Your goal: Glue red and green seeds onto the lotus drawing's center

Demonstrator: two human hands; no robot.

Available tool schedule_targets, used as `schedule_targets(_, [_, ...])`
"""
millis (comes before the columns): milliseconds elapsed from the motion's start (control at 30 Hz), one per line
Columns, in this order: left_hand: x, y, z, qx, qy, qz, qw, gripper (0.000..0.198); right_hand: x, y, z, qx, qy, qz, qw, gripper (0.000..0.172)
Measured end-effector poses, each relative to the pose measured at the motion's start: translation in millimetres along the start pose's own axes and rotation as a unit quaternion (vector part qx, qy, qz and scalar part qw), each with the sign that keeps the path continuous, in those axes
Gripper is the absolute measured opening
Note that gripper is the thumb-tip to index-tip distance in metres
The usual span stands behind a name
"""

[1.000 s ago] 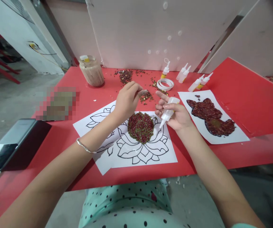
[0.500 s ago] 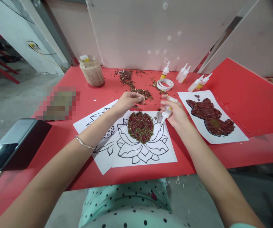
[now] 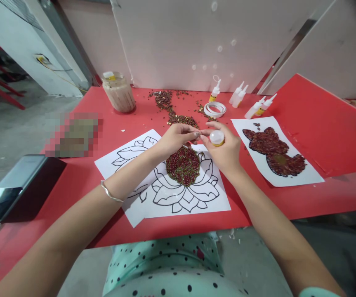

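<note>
My right hand (image 3: 225, 150) grips a small glue bottle (image 3: 217, 137), its rounded base turned up toward me; the nozzle is hidden. My left hand (image 3: 179, 138) has its fingers pinched together, and their tips meet the fingertips of my right hand. Whatever may lie in the pinch is too small to make out. Just below both hands, a paper with a lotus outline (image 3: 187, 200) lies on the table, its centre covered with red and green beans (image 3: 183, 167). A second line drawing (image 3: 136, 218) lies partly under it.
Loose beans (image 3: 165, 103) are strewn behind my hands, with a tape roll (image 3: 215, 109) and several glue bottles (image 3: 253, 109) to their right. A finished bean picture (image 3: 289, 179) lies right. A jar (image 3: 119, 93), a blurred packet (image 3: 77, 138) and a dark box (image 3: 38, 187) stand left.
My hands have come together above the lotus paper, the left moving right. My right hand has turned the glue bottle from nozzle-down to base toward me.
</note>
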State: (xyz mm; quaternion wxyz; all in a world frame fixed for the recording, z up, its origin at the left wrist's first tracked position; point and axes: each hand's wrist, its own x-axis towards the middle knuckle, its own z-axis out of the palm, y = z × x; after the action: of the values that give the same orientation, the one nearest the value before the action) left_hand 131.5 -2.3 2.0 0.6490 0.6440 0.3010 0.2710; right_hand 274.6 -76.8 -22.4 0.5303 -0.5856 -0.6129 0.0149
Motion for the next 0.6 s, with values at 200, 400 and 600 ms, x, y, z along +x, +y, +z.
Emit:
schedule_targets(200, [-1.6,2.4,3.5,0.053,0.008,0.007,0.999,0.012,0.0,3.5,-1.8,-0.040,0.002,-0.023,0.999,0.020])
schedule_targets(400, [-3.0,-1.8,9.1,0.112,0.029,0.040,0.992,0.013,-0.2,3.4,-1.2,-0.062,0.001,-0.010,0.998,0.021])
schedule_targets(600, [-4.6,-4.0,15.9,0.145,0.059,0.053,0.986,0.012,-2.9,5.1,0.3,-0.077,0.017,-0.017,0.997,0.016])
